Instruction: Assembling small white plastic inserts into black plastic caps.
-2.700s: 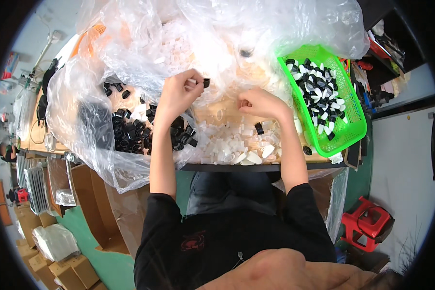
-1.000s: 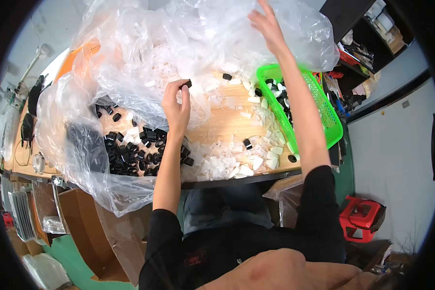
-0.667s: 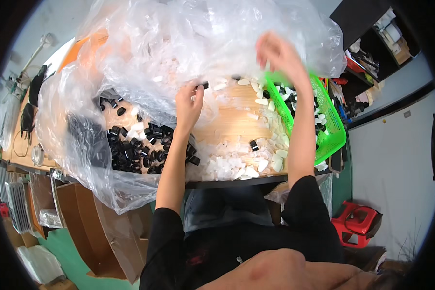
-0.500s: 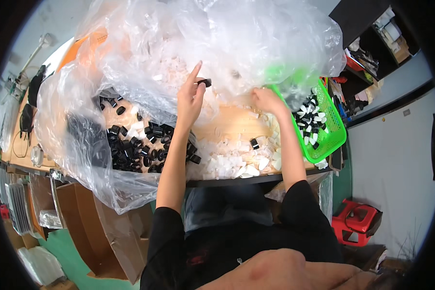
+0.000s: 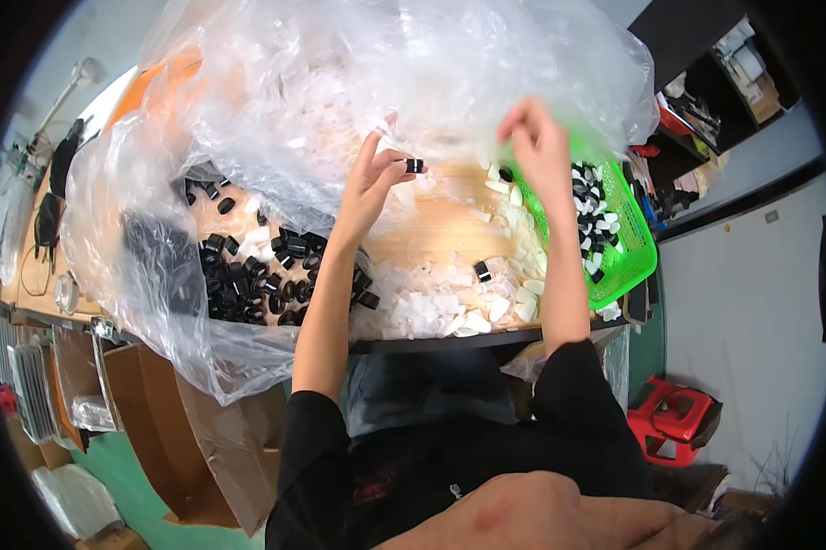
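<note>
My left hand [image 5: 369, 188] pinches a small black plastic cap [image 5: 414, 166] between thumb and finger, above the middle of the wooden table [image 5: 431, 234]. Blurred by motion, my right hand [image 5: 539, 147] is raised at the near edge of the clear plastic sheeting, beside the green basket [image 5: 647, 252]; whether its fingers hold anything cannot be made out. Inside the basket lie black and white parts [image 5: 596, 215]. A pile of loose black caps [image 5: 248, 280] rests in the plastic to the left of my left forearm. Another black cap [image 5: 483, 271] lies alone among white pieces.
Clear plastic sheeting [image 5: 413, 55] heaps over the far side of the table. White plastic pieces [image 5: 473, 321] are scattered along the front edge. An open cardboard box [image 5: 170, 422] stands below at left, and a red stool [image 5: 674, 417] at lower right.
My right hand has lifted from the table and moved to the right, toward the basket. My left hand has turned slightly, with the black cap still in it.
</note>
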Available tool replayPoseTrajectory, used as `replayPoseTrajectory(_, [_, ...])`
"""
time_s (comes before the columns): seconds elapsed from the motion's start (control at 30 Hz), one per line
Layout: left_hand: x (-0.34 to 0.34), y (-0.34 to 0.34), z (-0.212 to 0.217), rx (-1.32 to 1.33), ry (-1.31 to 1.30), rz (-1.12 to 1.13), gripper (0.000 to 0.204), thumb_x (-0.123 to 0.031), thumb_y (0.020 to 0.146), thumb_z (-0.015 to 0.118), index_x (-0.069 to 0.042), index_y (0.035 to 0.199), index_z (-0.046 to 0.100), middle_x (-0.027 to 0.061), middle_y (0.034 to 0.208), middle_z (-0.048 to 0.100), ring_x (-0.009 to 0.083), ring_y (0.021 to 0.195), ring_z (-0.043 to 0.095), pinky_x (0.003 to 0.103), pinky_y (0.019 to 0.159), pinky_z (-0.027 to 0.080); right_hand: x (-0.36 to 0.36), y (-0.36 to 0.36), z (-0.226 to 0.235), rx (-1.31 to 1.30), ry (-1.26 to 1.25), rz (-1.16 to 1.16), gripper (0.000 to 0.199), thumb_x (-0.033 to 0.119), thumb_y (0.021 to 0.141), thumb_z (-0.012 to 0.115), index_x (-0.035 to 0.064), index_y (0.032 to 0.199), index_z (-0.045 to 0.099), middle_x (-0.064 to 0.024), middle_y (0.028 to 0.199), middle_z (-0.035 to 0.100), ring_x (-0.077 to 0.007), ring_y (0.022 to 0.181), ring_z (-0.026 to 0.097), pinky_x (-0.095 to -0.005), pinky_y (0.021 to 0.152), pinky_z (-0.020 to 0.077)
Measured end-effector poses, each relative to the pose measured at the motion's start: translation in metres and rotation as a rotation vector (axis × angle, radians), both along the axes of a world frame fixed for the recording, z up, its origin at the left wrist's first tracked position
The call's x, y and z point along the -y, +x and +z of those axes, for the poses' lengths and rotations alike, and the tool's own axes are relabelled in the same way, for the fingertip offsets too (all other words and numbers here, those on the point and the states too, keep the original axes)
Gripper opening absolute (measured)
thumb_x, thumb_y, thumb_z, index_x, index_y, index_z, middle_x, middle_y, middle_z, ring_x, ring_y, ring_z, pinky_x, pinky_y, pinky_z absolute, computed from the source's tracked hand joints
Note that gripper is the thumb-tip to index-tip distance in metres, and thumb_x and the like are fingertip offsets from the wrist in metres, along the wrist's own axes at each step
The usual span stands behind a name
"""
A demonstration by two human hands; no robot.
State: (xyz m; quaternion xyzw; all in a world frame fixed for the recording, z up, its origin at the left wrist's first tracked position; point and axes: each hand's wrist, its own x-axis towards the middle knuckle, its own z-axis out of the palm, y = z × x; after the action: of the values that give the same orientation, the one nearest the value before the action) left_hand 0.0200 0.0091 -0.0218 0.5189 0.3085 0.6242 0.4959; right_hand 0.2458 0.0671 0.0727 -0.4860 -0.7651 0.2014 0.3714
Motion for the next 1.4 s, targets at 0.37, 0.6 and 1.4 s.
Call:
replayPoseTrajectory(0.37, [0.009,0.010,0.013,0.046,-0.025,-0.072,0.070,-0.005,0.092,0.046,-0.011,0.155,0.016,0.0112,0.098,0.066,0.0253,0.104,0.065,0.040,0.100,0.045,-0.098,0.003,-0.132,0.921,-0.306,-0.061,0.043,0.025,0.083,0.058,0.0081,0.123,0.059,-0.0256,0.107,0.066,-0.0394,0.105,0.063,-0.0481,0.092,0.0486])
replayPoseTrajectory(0.6, [0.002,0.003,0.011,0.140,-0.008,-0.086,0.069,-0.006,0.093,0.053,-0.013,0.154,0.021,0.0108,0.095,0.067,0.0208,0.095,0.066,0.036,0.096,0.046,-0.194,0.011,-0.108,1.045,-0.471,0.278,0.055,0.043,0.082,0.061,0.0117,0.127,0.061,-0.0187,0.125,0.062,-0.0353,0.114,0.059,-0.0441,0.100,0.0451])
replayPoseTrajectory(1.4, [-0.003,-0.010,-0.004,0.209,0.021,0.038,0.055,-0.001,0.093,0.045,-0.006,0.147,0.035,0.0110,0.105,0.063,0.0269,0.114,0.060,0.037,0.109,0.038,-0.049,-0.030,-0.032,0.891,-0.484,0.307,0.042,0.039,0.086,0.060,0.0089,0.115,0.067,-0.0153,0.109,0.069,-0.0296,0.099,0.066,-0.0407,0.090,0.0505])
